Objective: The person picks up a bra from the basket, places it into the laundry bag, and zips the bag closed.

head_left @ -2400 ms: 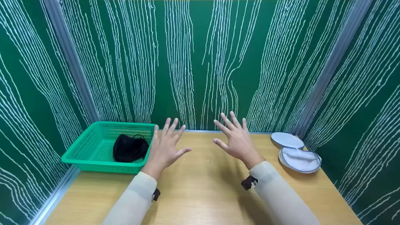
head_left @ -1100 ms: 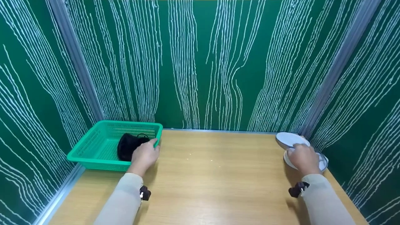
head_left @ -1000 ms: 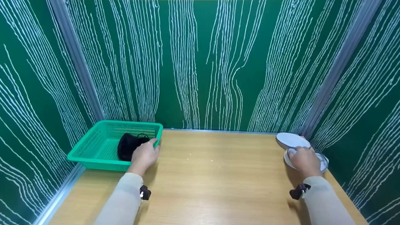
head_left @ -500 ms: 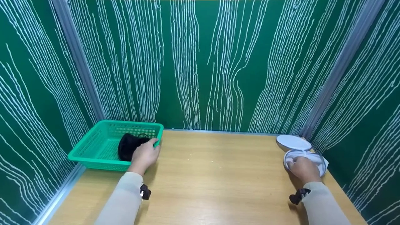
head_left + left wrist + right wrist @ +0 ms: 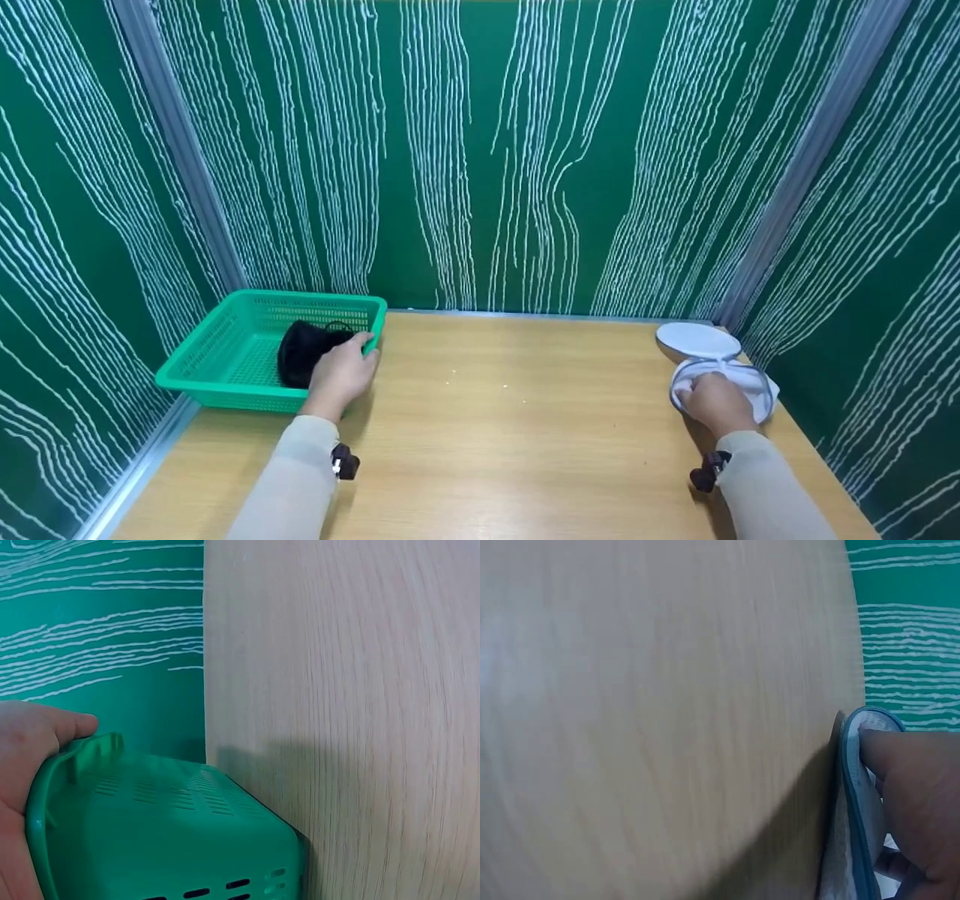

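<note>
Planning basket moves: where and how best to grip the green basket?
Probably by the right-side rim, coming from the right over the table. That rim stands raised above the tabletop with a graspable edge, while the left and far sides sit close to the green walls. The left hand grips there now.

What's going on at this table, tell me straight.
A person's left hand grips the right side of a green basket, which has a black item inside. Their right hand is down in an open white case near the right edge of the table; whether it holds anything is hidden.
</note>
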Available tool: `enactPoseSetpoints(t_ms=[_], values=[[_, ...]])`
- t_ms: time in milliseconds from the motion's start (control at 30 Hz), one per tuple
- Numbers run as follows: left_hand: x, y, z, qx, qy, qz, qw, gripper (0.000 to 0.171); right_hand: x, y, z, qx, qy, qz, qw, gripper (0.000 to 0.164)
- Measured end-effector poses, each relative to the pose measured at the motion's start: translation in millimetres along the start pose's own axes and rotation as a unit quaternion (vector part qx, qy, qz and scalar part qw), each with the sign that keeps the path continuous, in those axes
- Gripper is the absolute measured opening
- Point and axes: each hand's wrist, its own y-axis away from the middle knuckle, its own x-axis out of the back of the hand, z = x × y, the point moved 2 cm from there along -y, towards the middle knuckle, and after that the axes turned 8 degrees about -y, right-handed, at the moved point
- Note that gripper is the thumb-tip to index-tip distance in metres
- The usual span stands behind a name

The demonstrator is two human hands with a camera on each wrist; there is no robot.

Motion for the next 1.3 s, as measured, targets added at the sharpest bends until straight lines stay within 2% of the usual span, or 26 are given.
enactPoseSetpoints(t_ms=[167,467,700,867,1033,1300], values=[[0.3,0.9,-1.4,0.000,-0.002,0.005,1.0000,0.053,-8.4,2.1,-17.6,0.014,0.023,-0.008,1.000,0.050],[-1.8,3.0,-1.3,0.002,-0.001,0.003,1.0000,0.053,-19.5,4.3,-34.7,0.029,0.046,-0.014,0.998,0.042],[-0.1,3.6,0.0,0.001,-0.004,0.012,0.9999,0.052,-27.2,7.7,-51.2,0.074,0.074,0.008,0.994,0.033],[1.1,4.6,0.2,0.003,-0.007,0.007,0.9999,0.053,-35.1,5.0,-59.4,0.056,0.055,-0.006,0.997,0.029],[1.6,4.3,-0.5,0.003,-0.005,0.006,1.0000,0.053,-46.2,2.5,-72.1,0.057,0.059,-0.009,0.997,0.032],[-0.8,2.2,-2.3,0.001,0.001,0.004,1.0000,0.054,-61.1,9.5,-98.1,0.127,0.111,0.019,0.985,0.022]])
